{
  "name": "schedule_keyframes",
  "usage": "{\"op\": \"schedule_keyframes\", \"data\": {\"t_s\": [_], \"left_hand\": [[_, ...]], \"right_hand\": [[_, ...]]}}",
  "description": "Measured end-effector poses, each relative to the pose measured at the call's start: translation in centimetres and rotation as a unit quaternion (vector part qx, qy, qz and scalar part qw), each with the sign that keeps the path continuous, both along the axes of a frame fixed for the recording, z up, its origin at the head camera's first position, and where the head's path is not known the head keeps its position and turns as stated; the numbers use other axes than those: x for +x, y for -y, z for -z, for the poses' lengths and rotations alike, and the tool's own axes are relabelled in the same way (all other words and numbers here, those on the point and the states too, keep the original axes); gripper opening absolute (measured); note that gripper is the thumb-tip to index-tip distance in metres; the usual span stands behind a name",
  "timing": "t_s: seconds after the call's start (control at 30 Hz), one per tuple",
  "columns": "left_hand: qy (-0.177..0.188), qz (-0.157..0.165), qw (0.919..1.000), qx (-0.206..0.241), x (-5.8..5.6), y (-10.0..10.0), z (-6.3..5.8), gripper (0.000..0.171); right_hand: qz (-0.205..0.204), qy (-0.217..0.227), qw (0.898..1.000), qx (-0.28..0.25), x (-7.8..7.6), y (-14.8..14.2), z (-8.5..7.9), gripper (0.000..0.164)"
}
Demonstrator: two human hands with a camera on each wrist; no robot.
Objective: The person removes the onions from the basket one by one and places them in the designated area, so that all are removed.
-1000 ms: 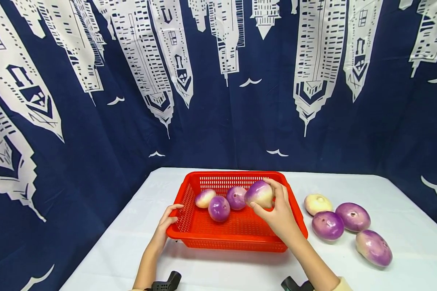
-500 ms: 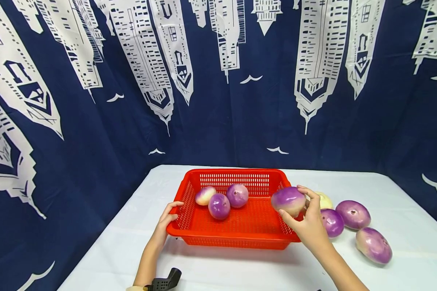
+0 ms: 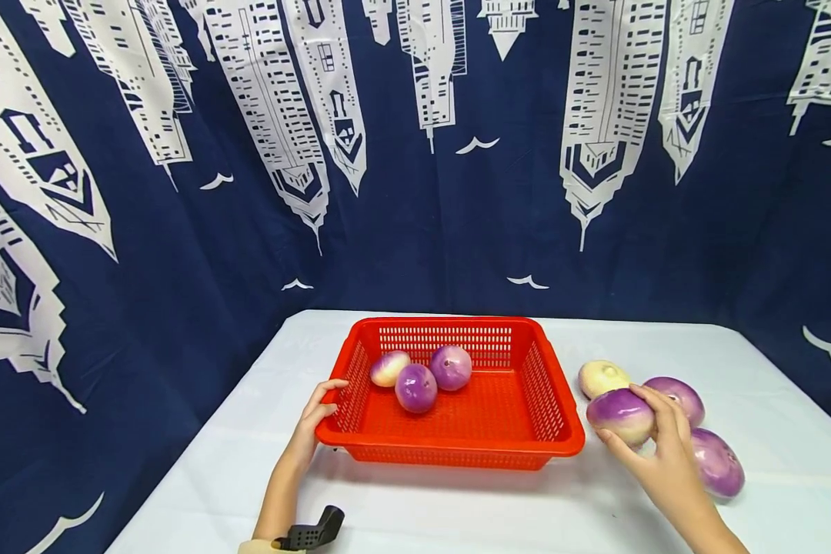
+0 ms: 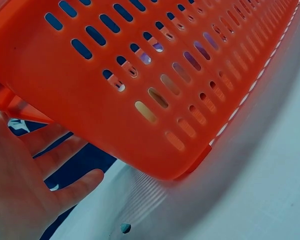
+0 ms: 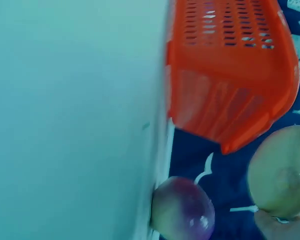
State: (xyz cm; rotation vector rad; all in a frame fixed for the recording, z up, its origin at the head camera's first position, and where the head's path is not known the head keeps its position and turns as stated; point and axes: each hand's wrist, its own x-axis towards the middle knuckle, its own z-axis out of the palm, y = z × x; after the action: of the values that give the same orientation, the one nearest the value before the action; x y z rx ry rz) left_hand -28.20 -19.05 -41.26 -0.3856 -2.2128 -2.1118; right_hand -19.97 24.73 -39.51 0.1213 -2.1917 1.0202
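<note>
My left hand (image 3: 309, 422) grips the near left corner of a red slotted basket (image 3: 450, 444), fingers over its rim; in the left wrist view the thumb stands apart from the wall. Inside the basket lie a cream-and-purple turnip (image 3: 390, 369) and two purple ones, a front one (image 3: 416, 388) and a rear one (image 3: 451, 368). Right of the basket, my right hand (image 3: 670, 454) holds a purple-and-cream turnip (image 3: 619, 414) between thumb and fingers. That turnip also shows its pale side (image 5: 280, 172) in the right wrist view.
Around the right hand on the white table (image 3: 471, 512) lie a cream turnip (image 3: 601, 377), a purple turnip (image 3: 680, 394) partly behind the fingers, and another purple turnip (image 3: 720, 465). A dark blue curtain (image 3: 402, 254) with white buildings hangs behind the table.
My right hand has carried the turnip rightward from over the basket to low over the turnips on the table. My left hand stays at the basket's corner.
</note>
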Motion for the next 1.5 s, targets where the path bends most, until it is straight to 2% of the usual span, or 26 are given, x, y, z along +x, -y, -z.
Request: {"op": "schedule_keyframes", "data": {"t_s": [0.17, 0.37, 0.63, 0.8, 0.9, 1.1, 1.27, 1.37, 1.5], "left_hand": [[0.002, 0.004, 1.0, 0.001, 0.0, 0.0, 0.2, 0.046], [0.005, 0.004, 1.0, 0.001, -0.1, 0.1, 0.2, 0.047], [0.004, 0.002, 1.0, -0.003, 0.0, 0.0, 0.2, 0.047], [0.004, 0.001, 1.0, -0.001, -0.1, 0.1, 0.2, 0.048], [0.002, 0.0, 1.0, -0.001, -0.1, 0.1, 0.2, 0.048], [0.002, 0.0, 1.0, 0.001, 0.0, 0.0, 0.2, 0.048], [0.005, 0.004, 1.0, 0.002, 0.0, 0.0, 0.2, 0.048], [0.007, 0.004, 1.0, 0.002, 0.0, 0.0, 0.2, 0.047], [0.006, 0.003, 1.0, 0.0, -0.1, 0.0, 0.1, 0.047]], "right_hand": [[-0.003, 0.048, 0.999, 0.013, 0.9, -2.0, 1.4, 0.068], [-0.014, 0.097, 0.995, 0.024, 1.1, -3.5, 2.4, 0.067], [-0.021, 0.105, 0.993, 0.038, 1.3, -4.3, 3.6, 0.067], [-0.017, 0.055, 0.996, 0.068, 0.9, -4.4, 4.4, 0.066], [-0.014, 0.042, 0.996, 0.084, 0.6, -4.6, 4.8, 0.068], [-0.029, 0.084, 0.993, 0.076, 0.5, -5.2, 5.6, 0.074], [-0.03, 0.145, 0.988, 0.042, 0.5, -5.8, 5.9, 0.077], [-0.025, 0.15, 0.988, 0.036, 0.4, -5.8, 6.0, 0.077], [-0.02, 0.124, 0.991, 0.042, 0.5, -5.6, 5.9, 0.078]]}}
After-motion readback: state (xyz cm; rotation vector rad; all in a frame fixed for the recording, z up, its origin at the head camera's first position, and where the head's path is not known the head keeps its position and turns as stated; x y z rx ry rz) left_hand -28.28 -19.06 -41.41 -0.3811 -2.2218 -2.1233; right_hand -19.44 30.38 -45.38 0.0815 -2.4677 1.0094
